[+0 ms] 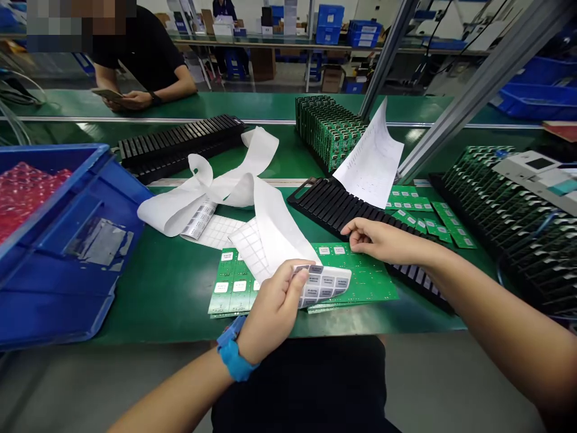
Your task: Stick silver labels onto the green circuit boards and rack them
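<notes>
**Label strip over green board panel, both hands in**

A long green-matted workbench (148, 307) runs across the view, with a blue plastic tote (121, 186) of red bagged parts at its left. Behind stands a black rack of upright boards (327, 132); nearer, an unfilled black slotted rack (333, 207) lies beside the right hand. Loose paper backing (198, 198) curls across the mat and onto the green circuit-board panel (360, 279), which lies flat near the front edge. White labels (222, 287) sit on its left modules; the right part looks bare, though the angle makes that uncertain. The left hand (273, 310) pinches a label strip (322, 285) between thumb and fingers above the panel. The right hand (383, 240), fingers loosely curled, rests near the panel's far edge, gripping nothing visible.
</notes>
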Demonstrator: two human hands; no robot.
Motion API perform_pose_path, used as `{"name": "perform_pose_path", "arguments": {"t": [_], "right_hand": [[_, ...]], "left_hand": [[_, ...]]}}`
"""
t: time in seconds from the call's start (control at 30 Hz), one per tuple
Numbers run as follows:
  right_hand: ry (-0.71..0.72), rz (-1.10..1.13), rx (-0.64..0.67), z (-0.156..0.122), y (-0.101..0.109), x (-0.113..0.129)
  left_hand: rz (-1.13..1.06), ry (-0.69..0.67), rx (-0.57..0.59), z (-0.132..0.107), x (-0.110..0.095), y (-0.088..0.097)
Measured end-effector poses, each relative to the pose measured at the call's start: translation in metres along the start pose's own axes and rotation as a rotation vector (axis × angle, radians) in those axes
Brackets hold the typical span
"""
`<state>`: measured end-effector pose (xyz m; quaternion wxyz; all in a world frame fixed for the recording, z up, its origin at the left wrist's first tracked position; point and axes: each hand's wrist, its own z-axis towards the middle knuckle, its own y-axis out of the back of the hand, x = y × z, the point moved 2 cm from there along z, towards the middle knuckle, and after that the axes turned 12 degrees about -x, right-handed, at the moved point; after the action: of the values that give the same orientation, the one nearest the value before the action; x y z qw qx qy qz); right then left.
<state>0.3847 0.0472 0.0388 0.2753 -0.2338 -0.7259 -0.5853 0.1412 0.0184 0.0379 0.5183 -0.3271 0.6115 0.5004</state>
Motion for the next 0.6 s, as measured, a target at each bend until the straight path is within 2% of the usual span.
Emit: {"name": "perform_pose_path", "arguments": {"t": [0.1,0.17,0.27,0.33,0.4,0.5,0.6], "right_hand": [[0.017,-0.030,-0.046,-0.003,-0.005,-0.002],[0.079,-0.115,-0.130,-0.010,-0.008,0.000],[0.245,-0.276,-0.393,-0.025,-0.012,0.016],[0.318,-0.241,-0.535,-0.036,-0.017,0.034],[0.326,-0.080,-0.489,-0.042,-0.024,0.053],[0.266,0.165,-0.301,-0.042,-0.037,0.079],[0.135,0.313,-0.271,-0.037,-0.042,0.089]], "left_hand": [[0.038,0.011,0.044,-0.001,0.001,0.000],[0.058,0.013,0.052,-0.001,0.000,0.001],[0.050,0.019,0.075,-0.002,-0.002,0.001],[0.046,0.028,0.096,-0.002,-0.003,0.001],[0.076,0.024,0.098,-0.001,-0.004,0.000],[0.125,-0.007,0.074,0.000,-0.003,0.000],[0.159,-0.030,0.052,-0.001,0.000,0.000]]}}
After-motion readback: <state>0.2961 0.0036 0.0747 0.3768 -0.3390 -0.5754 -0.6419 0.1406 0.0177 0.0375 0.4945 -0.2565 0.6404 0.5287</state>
